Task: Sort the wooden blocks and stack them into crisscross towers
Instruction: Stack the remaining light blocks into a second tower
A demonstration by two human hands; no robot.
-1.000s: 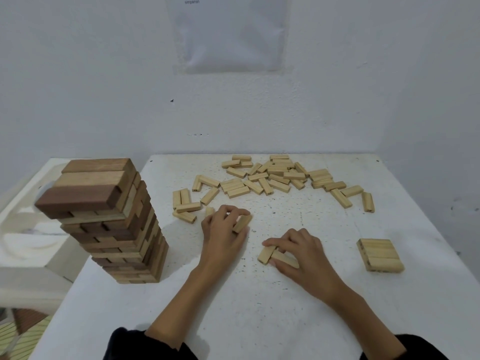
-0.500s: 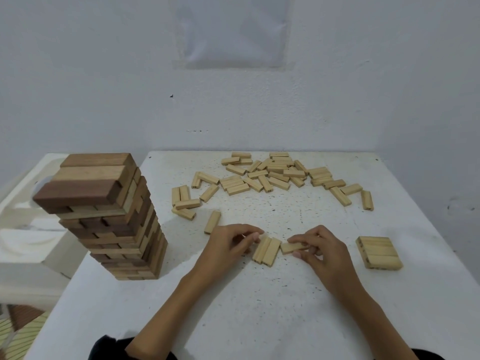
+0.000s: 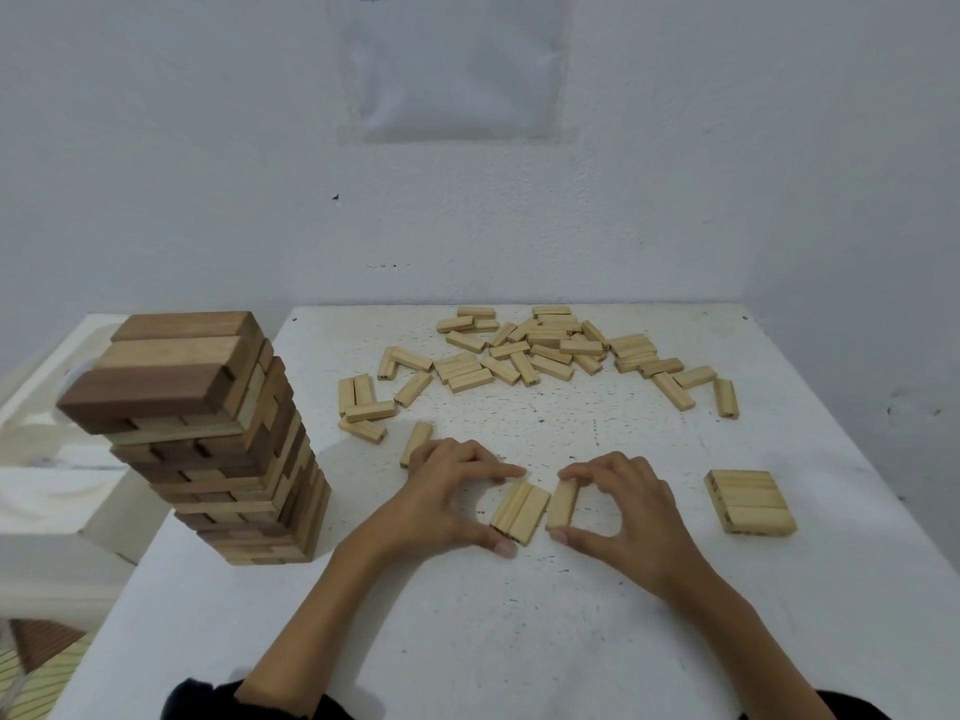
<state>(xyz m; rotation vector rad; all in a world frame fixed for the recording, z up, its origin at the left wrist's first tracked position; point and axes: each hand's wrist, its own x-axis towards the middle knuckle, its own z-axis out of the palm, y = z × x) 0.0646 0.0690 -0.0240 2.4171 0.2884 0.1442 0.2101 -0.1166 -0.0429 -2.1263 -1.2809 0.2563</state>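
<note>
Your L hand pinches the two-block pair lengthwise, thumb at near end, index at far end. Your R hand pinches the third block likewise, just right of pair, near-centre on table.

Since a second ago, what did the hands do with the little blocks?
The left hand brought its block nearer and rightward, beside another; it now pinches that pair of blocks. The right hand turned a third block lengthwise beside the pair and pinches it, a slim gap between. The tall tower, flat stack and loose pile stayed put.
</note>
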